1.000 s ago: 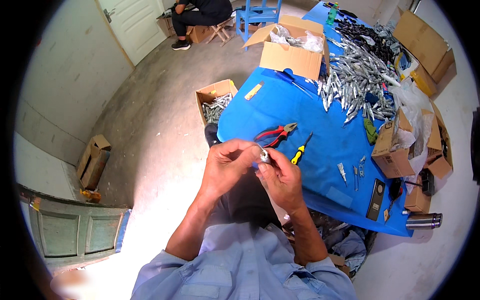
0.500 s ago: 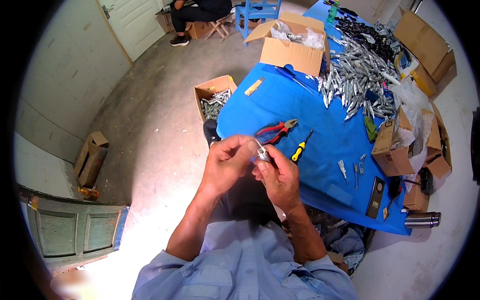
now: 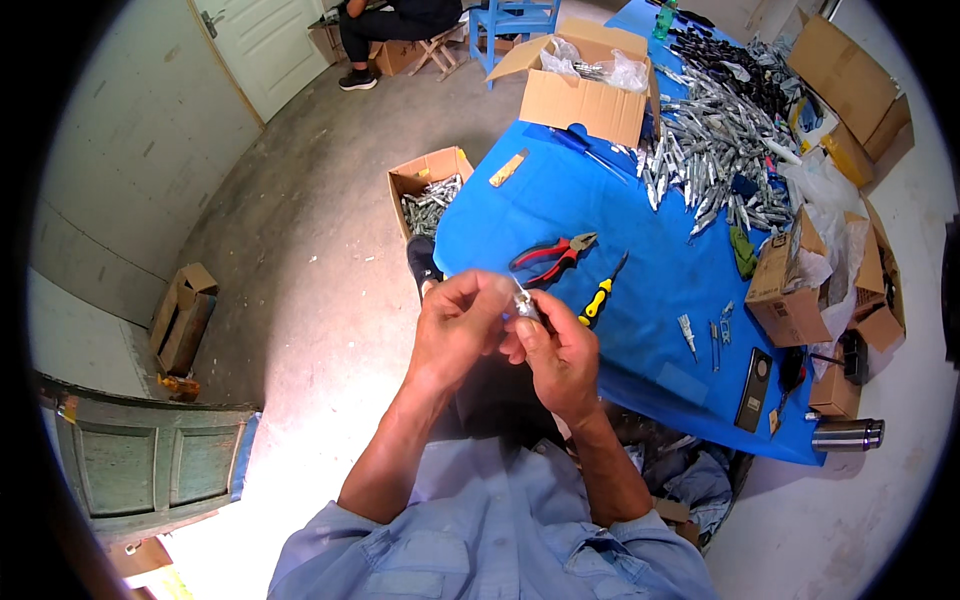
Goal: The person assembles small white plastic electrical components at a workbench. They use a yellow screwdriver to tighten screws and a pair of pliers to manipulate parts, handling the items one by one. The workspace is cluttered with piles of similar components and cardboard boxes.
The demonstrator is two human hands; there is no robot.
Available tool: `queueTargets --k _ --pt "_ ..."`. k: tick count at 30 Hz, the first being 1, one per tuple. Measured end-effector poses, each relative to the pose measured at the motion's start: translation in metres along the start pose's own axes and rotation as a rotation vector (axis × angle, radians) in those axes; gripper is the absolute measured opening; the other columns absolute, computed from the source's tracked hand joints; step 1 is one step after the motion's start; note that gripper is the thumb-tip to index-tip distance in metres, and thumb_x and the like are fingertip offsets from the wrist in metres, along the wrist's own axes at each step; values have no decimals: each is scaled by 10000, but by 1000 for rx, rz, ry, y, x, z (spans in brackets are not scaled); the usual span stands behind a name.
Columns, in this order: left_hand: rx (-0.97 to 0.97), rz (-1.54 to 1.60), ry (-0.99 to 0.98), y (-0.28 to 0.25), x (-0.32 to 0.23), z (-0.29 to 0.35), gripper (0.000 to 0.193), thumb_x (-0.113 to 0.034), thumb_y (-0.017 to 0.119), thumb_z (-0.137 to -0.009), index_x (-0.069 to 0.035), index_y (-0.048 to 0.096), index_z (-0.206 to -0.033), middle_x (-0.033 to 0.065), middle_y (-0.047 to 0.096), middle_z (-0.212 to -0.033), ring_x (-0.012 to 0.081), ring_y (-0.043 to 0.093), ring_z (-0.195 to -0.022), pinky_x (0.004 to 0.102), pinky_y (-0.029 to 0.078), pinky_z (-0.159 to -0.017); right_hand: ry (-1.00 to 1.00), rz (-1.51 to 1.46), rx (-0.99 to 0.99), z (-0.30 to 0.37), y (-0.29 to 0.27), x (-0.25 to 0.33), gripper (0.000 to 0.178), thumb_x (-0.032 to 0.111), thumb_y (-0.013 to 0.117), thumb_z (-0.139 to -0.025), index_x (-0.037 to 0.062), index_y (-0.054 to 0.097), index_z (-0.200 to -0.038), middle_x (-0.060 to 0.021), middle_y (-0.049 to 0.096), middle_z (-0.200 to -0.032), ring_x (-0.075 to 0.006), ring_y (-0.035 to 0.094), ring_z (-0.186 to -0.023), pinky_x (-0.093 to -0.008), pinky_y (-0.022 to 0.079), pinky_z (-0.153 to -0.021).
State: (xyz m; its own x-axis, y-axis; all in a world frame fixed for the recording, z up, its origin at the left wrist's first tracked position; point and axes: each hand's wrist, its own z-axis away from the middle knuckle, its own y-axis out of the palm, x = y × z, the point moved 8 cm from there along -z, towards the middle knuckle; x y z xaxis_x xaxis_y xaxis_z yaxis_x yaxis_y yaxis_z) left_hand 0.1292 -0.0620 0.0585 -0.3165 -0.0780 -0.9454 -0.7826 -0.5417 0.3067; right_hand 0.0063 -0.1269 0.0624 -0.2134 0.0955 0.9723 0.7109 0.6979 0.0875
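Both my hands meet in front of my body, just off the near edge of the blue-covered table. Between thumb and fingers, my right hand (image 3: pixel 560 358) grips a small silvery metal part (image 3: pixel 527 306), mostly covered by the fingers. My left hand (image 3: pixel 458 325) is closed at its upper end, thumb and fingertips pressed together and slightly blurred. A thin pale tip shows beside those fingertips; what they pinch is too small to name. Beyond the hands lie red-and-black pliers (image 3: pixel 556 262) and a yellow-and-black screwdriver (image 3: pixel 598 301).
Silvery parts form a large pile (image 3: pixel 715 145) on the blue table cover (image 3: pixel 640 350). An open carton (image 3: pixel 585 105) stands beside it; another box of parts (image 3: pixel 408 185) is on the floor. At right are a dark phone (image 3: pixel 752 390) and steel flask (image 3: pixel 848 435). A person (image 3: pixel 395 35) sits far back.
The view has shifted slightly. My left fingertips have moved a little at the silvery part and are more blurred. My right hand keeps its grip.
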Motion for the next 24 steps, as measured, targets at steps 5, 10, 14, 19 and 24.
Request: queueTargets --k 5,10,14,19,24 --pt "-98 -118 61 -12 -4 1 285 -292 639 -1048 -31 710 -960 -5 653 -763 33 489 -572 219 371 -492 129 -85 -2 -1 3 0 339 230 500 -1098 -45 627 -1250 -73 684 -905 -111 656 -697 -240 525 -611" --pt "-99 -87 39 -18 2 6 355 -364 652 -1042 -16 722 -1054 32 678 -840 55 506 -599 219 395 -507 183 -223 3 -1 -3 -6 394 297 439 -1115 -36 640 -1183 -67 669 -839 -97 607 -625 -226 499 -569" --pt "-38 -9 35 -12 2 9 384 -371 671 -1029 -2 726 -1119 71 716 -913 65 532 -644 215 410 -518 192 -274 47 1 0 -5 389 292 425 -1116 -27 646 -1151 -67 655 -790 -89 586 -601 -223 485 -541" --pt "15 50 40 -13 0 8 359 -351 691 -1016 -5 728 -1106 75 723 -891 58 532 -643 209 418 -520 267 -291 75 5 1 -12 396 287 424 -1116 -24 669 -1124 -45 628 -715 -70 537 -545 -210 440 -498" --pt "-11 -20 29 -18 1 10 308 -320 703 -1007 -15 743 -1013 60 713 -792 58 538 -600 206 409 -503 270 -224 141 8 5 -15 402 287 430 -1115 -23 685 -1098 -19 599 -667 -54 501 -520 -210 392 -470"
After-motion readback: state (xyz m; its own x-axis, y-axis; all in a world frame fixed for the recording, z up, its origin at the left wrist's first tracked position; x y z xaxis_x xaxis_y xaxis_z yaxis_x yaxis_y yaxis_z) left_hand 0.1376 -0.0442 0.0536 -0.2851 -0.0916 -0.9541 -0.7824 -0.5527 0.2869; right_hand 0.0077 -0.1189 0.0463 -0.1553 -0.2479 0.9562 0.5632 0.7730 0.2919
